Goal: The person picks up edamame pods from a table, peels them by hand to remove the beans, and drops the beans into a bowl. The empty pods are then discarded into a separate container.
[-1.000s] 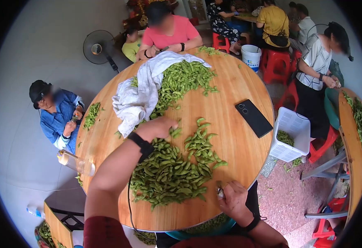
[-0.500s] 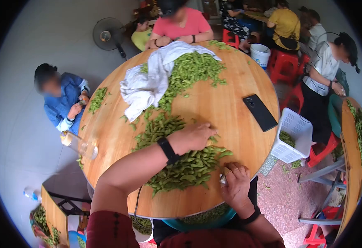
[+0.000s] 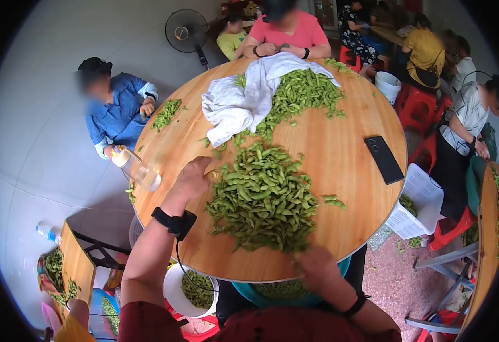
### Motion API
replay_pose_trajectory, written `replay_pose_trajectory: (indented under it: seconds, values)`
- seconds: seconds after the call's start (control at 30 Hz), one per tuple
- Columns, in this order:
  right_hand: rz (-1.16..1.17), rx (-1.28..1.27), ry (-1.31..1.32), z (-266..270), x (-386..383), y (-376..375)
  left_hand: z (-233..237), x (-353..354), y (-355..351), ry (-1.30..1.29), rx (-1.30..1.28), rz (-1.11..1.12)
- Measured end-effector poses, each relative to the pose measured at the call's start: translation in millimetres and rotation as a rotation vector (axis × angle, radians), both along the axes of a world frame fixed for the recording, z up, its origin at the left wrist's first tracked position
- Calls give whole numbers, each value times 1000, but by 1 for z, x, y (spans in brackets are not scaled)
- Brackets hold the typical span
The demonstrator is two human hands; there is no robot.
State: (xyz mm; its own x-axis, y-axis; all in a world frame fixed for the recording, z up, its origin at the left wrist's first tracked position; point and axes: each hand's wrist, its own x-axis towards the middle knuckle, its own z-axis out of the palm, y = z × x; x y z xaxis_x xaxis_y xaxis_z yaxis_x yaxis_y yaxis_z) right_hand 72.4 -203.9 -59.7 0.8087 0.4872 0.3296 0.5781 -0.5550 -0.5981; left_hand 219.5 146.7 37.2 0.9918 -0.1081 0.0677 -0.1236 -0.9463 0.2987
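A large pile of green soybean pods lies on the round wooden table in front of me. My left hand, with a black band and device on its wrist, is at the left edge of the pile. Its fingers are curled, and a small yellowish-brown bit shows at the fingertips, too small to name. Near the table's front edge, just below the pile, my right hand is smeared by motion; its fingers and anything in them do not show clearly. A few loose pods lie right of the pile.
Farther back, a white cloth partly covers more pods. A black phone lies on the right. A person in blue touches a clear jug at left. Below the edge are a white bucket, a teal basin and a white basket.
My left hand has moved from over the pile to its left side. My right hand has shifted down and blurred. The pile looks gathered together, and the view has shifted left.
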Motion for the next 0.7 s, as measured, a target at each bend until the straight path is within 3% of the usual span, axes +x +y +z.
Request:
replay_pose_trajectory:
  seconds: [0.03,0.07,0.1,0.13,0.23,0.27,0.33,0.43,0.5,0.57,0.67,0.7]
  values:
    - [63,-86,13,2,-6,7,-7,-2,1,-1,0,2]
    - [127,-172,23,5,-9,13,-17,-4,-2,119,118,141]
    - [129,-172,22,10,-6,18,-25,-8,-6,240,236,282]
    - [107,-109,-45,16,0,24,-39,-14,-8,241,236,285]
    - [65,-34,-124,15,24,32,-65,-34,-15,-84,131,-8]
    - [38,-19,-152,13,30,33,-53,-35,-18,-85,126,-8]
    - [4,8,-195,14,31,32,-6,-32,-28,217,104,34]
    - [-90,54,-166,13,17,28,10,-17,-29,-15,105,-18]
    - [-155,64,-106,5,9,24,11,11,-35,-67,33,-108]
    - [-97,76,-232,-4,10,21,10,47,-47,-122,-44,-196]
    - [-90,190,-276,0,17,24,-6,108,-75,-200,-19,-356]
    - [-96,189,-279,1,18,25,-18,133,-82,-325,102,-439]
